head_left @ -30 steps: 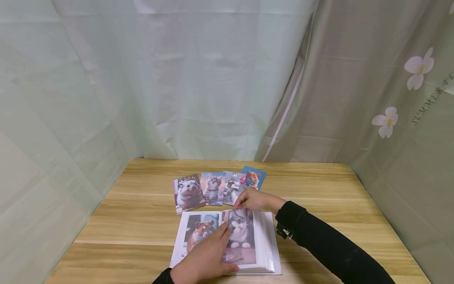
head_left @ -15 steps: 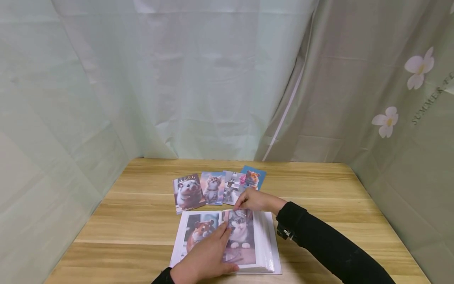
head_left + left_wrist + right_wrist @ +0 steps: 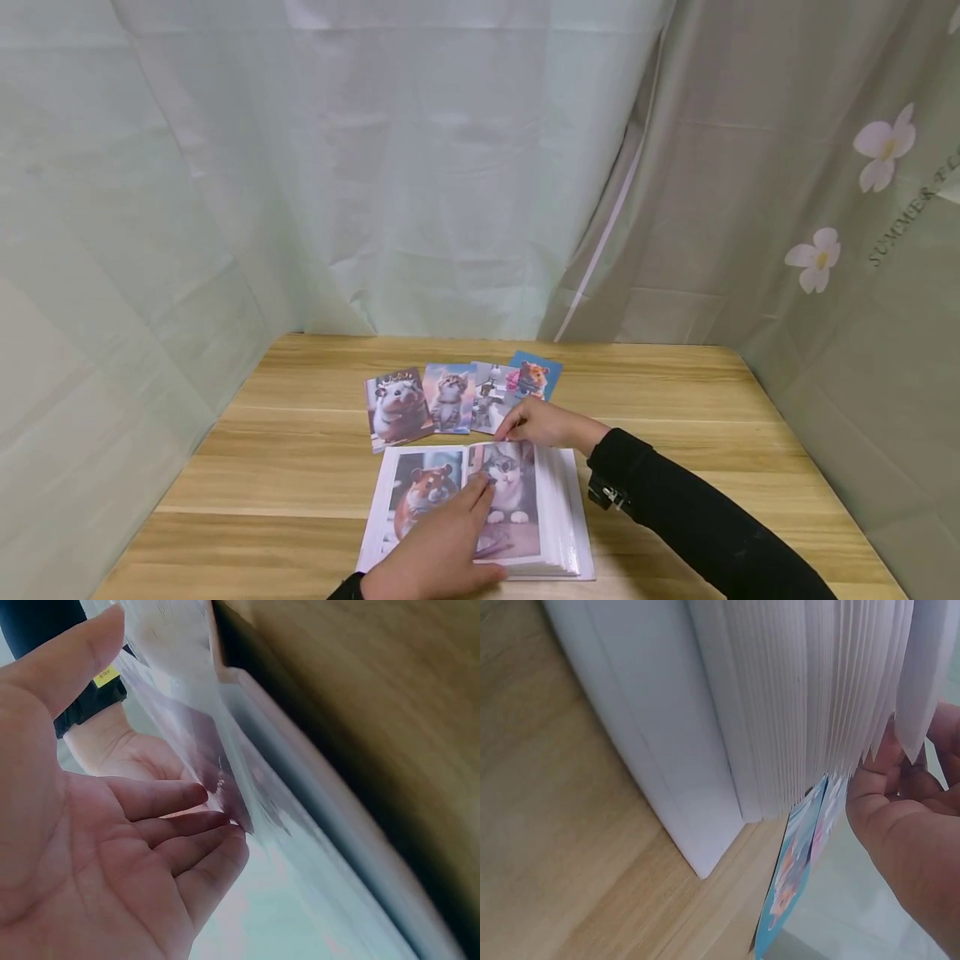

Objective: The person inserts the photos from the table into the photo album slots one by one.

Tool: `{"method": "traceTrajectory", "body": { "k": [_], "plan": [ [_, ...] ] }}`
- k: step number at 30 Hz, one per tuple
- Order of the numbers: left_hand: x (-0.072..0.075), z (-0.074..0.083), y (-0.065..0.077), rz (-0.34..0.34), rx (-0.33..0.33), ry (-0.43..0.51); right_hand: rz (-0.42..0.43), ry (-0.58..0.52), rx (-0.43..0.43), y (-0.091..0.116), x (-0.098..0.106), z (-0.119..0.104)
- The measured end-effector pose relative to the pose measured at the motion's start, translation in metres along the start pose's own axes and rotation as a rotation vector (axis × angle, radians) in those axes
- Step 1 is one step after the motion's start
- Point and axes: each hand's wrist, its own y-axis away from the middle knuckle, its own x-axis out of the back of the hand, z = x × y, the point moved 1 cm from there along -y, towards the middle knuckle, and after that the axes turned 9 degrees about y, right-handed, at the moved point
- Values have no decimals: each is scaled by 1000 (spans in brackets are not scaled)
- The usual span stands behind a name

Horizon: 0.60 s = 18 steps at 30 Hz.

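Observation:
An open photo album (image 3: 375, 533) lies near the table's front, with a hamster photo (image 3: 429, 487) on its left page and a grey-and-white cat photo (image 3: 517, 533) on its right page. My left hand (image 3: 438, 542) rests across the spread, fingers extended onto the cat photo. In the left wrist view its fingertips (image 3: 236, 840) meet the glossy plastic sleeve. At the top edge of the right page, my right hand (image 3: 546, 423) pinches the cat photo's upper edge between thumb and curled fingers. In the right wrist view, white page edges (image 3: 795, 697) fan out beside that hand; its fingertips are partly hidden.
Behind the album several loose photos lie in a row: a crowned white hamster (image 3: 400, 408), a kitten (image 3: 450, 400), a greyish picture (image 3: 486, 404) and a blue hamster picture (image 3: 551, 379). Pale curtains (image 3: 450, 183) surround the wooden table (image 3: 660, 383) on three sides.
My left hand's fingertips have slid slightly to the right over the cat photo. My right hand keeps its place at the page's top edge.

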Motion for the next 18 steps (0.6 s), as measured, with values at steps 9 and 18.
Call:
{"method": "traceTrajectory", "body": {
  "k": [9, 18],
  "plan": [
    [2, 5, -1, -6, -4, -12, 16, -22, 2, 2, 6, 4],
    [5, 7, 2, 9, -109, -9, 65, -44, -5, 6, 18, 2]
  ]
}}
